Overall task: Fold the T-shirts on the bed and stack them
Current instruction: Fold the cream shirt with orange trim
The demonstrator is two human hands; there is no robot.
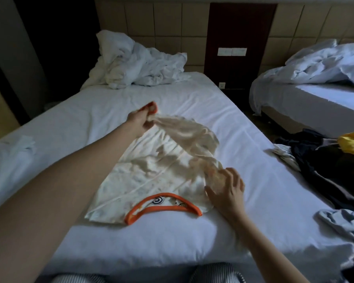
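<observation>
Folded white cloth lies at the left edge of the bed, well apart from the work. Next comes the left hand, reached far out over the sheet, its fingers pinched shut on an orange-trimmed corner of a cream T-shirt and lifting that end off the bed. The T-shirt is spread across the middle of the bed, its orange collar nearest the person and lying flat. The right hand rests on the shirt's right side, fingers curled around a bunched fold of the fabric. At the far end a crumpled white duvet is heaped. On the right edge of the bed a dark and yellow pile of clothes waits.
</observation>
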